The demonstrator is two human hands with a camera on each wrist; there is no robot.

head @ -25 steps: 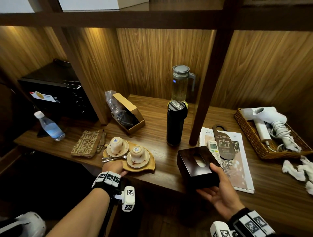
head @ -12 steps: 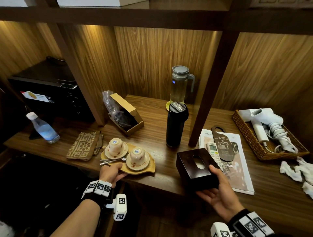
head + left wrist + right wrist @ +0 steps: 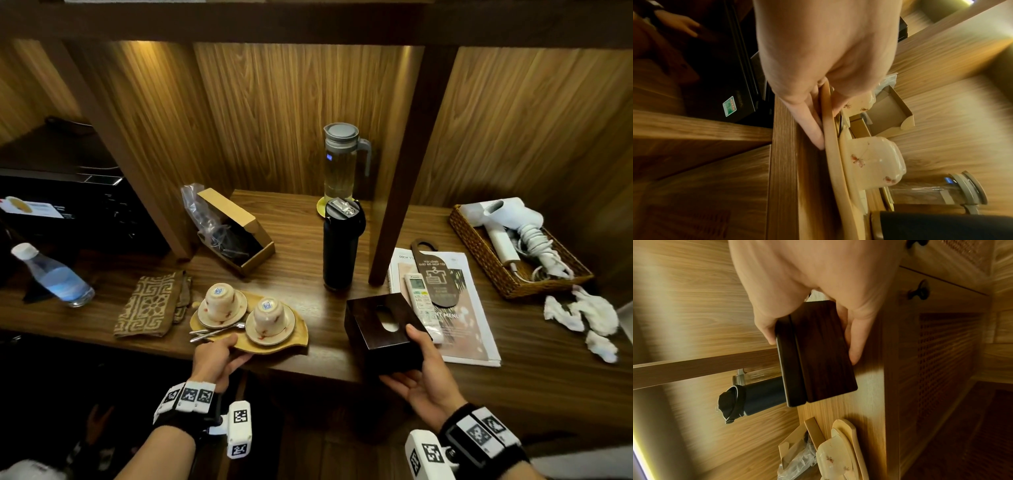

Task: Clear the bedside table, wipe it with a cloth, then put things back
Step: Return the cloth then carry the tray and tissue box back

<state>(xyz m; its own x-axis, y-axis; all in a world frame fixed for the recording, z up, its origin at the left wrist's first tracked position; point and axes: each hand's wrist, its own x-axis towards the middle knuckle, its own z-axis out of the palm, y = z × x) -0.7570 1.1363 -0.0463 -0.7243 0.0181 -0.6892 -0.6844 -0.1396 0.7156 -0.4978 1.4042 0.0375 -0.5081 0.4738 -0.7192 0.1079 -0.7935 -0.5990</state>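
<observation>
A yellow wooden tray (image 3: 294, 337) carries two upturned cups (image 3: 269, 313) on saucers and spoons at the table's front edge. My left hand (image 3: 219, 356) grips its near rim, thumb on top and fingers underneath, as the left wrist view shows on the tray edge (image 3: 830, 129). My right hand (image 3: 423, 370) holds a dark wooden tissue box (image 3: 383, 329), thumb on its lid and fingers beneath; the box (image 3: 818, 353) is tilted with its near end off the wooden table (image 3: 308, 274).
A black flask (image 3: 340, 246) and a glass jug (image 3: 339, 161) stand behind. An open cardboard box (image 3: 236, 233), patterned cloth (image 3: 147, 305) and water bottle (image 3: 51, 274) lie left. Right are a menu with remote (image 3: 419, 294), a basket with hairdryer (image 3: 507, 236) and crumpled tissues (image 3: 582, 315).
The tray has slid slightly toward the table's front edge in my left hand. The tissue box stays in my right hand, drawn a little nearer. The camera moved closer.
</observation>
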